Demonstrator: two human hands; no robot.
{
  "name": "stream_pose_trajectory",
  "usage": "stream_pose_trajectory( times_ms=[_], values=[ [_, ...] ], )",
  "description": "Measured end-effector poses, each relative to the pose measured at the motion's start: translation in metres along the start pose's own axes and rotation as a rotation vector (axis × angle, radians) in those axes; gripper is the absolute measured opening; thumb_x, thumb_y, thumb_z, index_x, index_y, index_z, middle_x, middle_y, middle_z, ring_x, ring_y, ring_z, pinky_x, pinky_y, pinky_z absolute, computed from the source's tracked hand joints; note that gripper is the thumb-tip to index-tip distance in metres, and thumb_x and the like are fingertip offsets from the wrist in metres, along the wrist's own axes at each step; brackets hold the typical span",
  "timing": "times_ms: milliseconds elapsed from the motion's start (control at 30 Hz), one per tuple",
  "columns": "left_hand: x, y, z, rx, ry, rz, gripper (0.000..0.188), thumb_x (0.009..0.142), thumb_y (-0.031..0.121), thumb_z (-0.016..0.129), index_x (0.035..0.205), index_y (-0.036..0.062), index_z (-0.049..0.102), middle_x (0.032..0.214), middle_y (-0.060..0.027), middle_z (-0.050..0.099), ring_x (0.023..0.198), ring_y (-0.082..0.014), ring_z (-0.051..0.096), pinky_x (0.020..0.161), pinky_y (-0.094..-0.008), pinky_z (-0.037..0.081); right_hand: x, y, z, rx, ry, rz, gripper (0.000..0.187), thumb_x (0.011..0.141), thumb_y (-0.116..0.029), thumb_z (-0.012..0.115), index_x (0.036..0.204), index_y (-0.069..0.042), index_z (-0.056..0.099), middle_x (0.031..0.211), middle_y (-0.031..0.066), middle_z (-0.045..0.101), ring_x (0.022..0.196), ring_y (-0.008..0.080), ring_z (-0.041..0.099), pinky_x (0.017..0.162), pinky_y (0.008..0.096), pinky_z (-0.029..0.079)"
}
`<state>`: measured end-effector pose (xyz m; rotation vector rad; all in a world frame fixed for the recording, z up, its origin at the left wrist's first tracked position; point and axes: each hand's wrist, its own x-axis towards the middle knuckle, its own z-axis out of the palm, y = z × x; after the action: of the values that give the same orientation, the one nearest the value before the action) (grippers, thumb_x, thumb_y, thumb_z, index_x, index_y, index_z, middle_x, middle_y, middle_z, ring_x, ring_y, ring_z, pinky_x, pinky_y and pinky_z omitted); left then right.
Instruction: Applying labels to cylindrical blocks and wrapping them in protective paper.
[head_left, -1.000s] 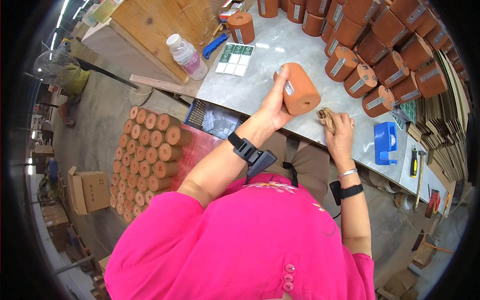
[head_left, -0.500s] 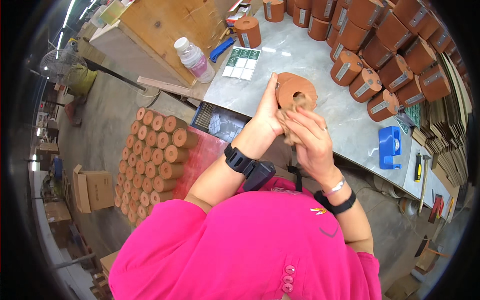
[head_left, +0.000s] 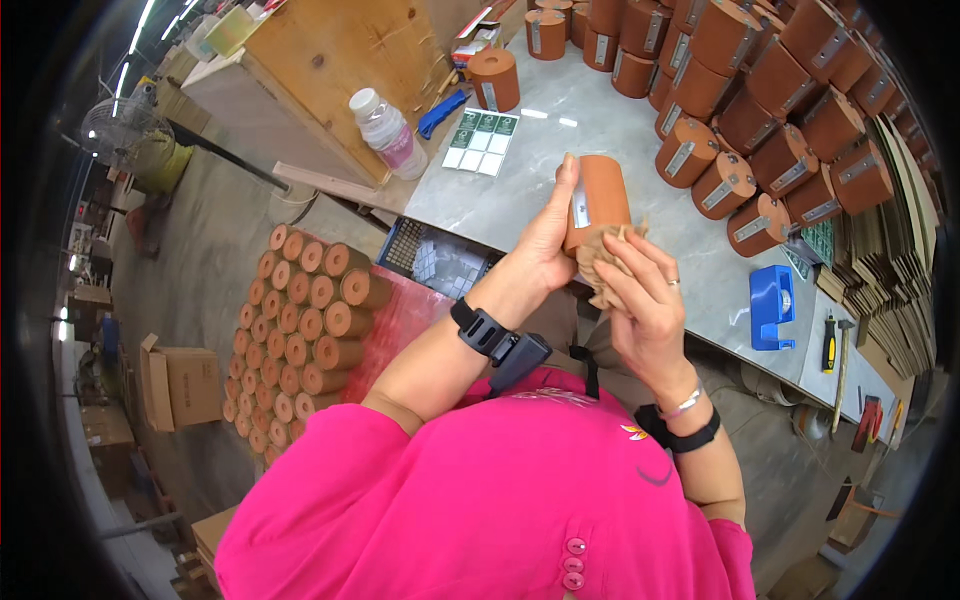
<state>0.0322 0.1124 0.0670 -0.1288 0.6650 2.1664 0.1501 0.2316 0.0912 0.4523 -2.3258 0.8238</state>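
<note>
A reddish-brown cylinder (head_left: 604,188) with a silvery plate on its side is gripped by my left hand (head_left: 545,245), thumb along its upper left edge. It stands tilted above the near edge of the table, its side turned up to view. My right hand (head_left: 648,295) has its fingers closed over a crumpled tan cloth (head_left: 602,262), pressed against the cylinder's lower end. The cloth covers that end, so its face and hole are hidden.
Similar cylinders (head_left: 735,185) are stacked on the grey table (head_left: 480,210) at far right. Nearby lie a label sheet (head_left: 481,142), a plastic bottle (head_left: 388,133), a blue cutter (head_left: 442,114), a blue tape dispenser (head_left: 771,308) and a screwdriver (head_left: 829,343). More cylinders (head_left: 300,320) cover a red surface at left.
The cylinder has turned in my left hand: its holed end faced up before, and its side with the plate shows now. The cloth has shifted slightly down with my right hand.
</note>
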Motion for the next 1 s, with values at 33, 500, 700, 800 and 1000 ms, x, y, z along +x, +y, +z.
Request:
stream_pose_trajectory(
  times_ms=[33, 500, 700, 800, 1000],
  values=[
    [0.000, 0.000, -0.006, 0.186, 0.099, 0.098, 0.074, 0.088, 0.068, 0.054, 0.131, 0.0086, 0.052, 0.116, -0.0090, 0.063, 0.104, -0.0209, 0.064, 0.089, -0.0410, 0.055, -0.004, 0.002, -0.005, 0.007, -0.004, -0.002, 0.041, 0.069, 0.009, 0.064, 0.108, -0.003, 0.069, 0.117, 0.0135, 0.065, 0.112, 0.0359, 0.058, 0.095, 0.0411, 0.048],
    [-0.014, -0.024, -0.002, 0.294, -0.020, -0.020, 0.064, 0.098, 0.064, 0.034, 0.136, 0.0137, 0.048, 0.126, -0.0096, 0.060, 0.114, -0.0226, 0.061, 0.093, -0.0406, 0.053, 0.036, 0.042, 0.010, 0.304, -0.018, 0.207, 0.027, 0.073, -0.002, 0.067, 0.099, -0.009, 0.073, 0.122, 0.0143, 0.062, 0.119, 0.0355, 0.054, 0.099, 0.0416, 0.044],
    [-0.017, -0.021, 0.000, 0.413, 0.055, 0.015, 0.071, 0.097, 0.065, 0.037, 0.131, 0.0051, 0.052, 0.116, -0.0111, 0.064, 0.101, -0.0199, 0.067, 0.085, -0.0351, 0.056, 0.035, 0.084, 0.011, 0.297, 0.230, 0.561, 0.021, 0.079, -0.003, 0.065, 0.099, -0.003, 0.071, 0.114, 0.0169, 0.065, 0.101, 0.0331, 0.063, 0.091, 0.0371, 0.049],
    [-0.012, -0.020, 0.002, 0.433, 0.124, 0.101, 0.072, 0.097, 0.065, 0.038, 0.131, 0.0037, 0.053, 0.119, -0.0114, 0.064, 0.103, -0.0190, 0.066, 0.087, -0.0340, 0.055, 0.028, 0.049, 0.016, 0.215, 0.258, 0.369, 0.024, 0.081, 0.000, 0.064, 0.104, 0.000, 0.070, 0.117, 0.0172, 0.064, 0.108, 0.0344, 0.062, 0.095, 0.0382, 0.048],
    [-0.010, -0.026, -0.009, 0.414, 0.091, 0.134, 0.060, 0.099, 0.060, 0.040, 0.128, 0.0089, 0.053, 0.118, -0.0087, 0.063, 0.104, -0.0183, 0.064, 0.089, -0.0337, 0.054, -0.010, 0.001, 0.007, 0.076, 0.052, 0.128, 0.037, 0.076, 0.009, 0.064, 0.111, -0.001, 0.069, 0.123, 0.0163, 0.062, 0.121, 0.0386, 0.055, 0.101, 0.0435, 0.045]
  ],
)
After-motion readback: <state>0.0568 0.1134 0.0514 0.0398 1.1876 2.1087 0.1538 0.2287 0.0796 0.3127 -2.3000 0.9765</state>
